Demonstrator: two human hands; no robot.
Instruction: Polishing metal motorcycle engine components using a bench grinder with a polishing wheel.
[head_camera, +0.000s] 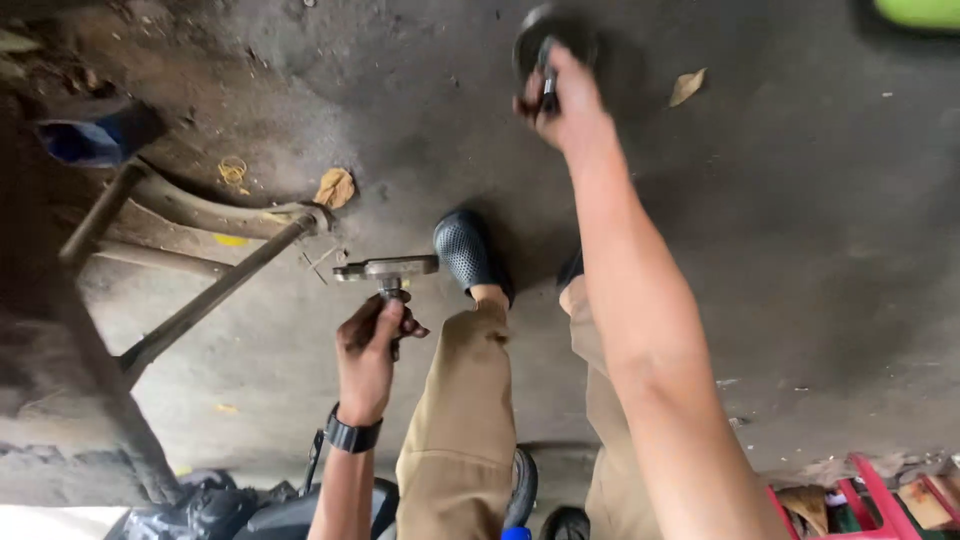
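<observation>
1. My left hand (368, 345) is closed around the stem of a grey metal T-shaped bracket (386, 269), held above the concrete floor (800, 250); a loose grip could drop it onto my black shoe (468, 250).
2. My right hand (560, 105) is clenched on a dark round tool (548, 45), raised high; swinging carelessly could strike my leg.

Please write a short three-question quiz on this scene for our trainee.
1. True or false: the left hand holds a metal part by its stem.
2. What does the right hand grip? A) a dark round object B) a yellow cup C) a rope
3. What does the left wrist wear?

Key: 1 true. 2 A. 3 a black watch.
</observation>
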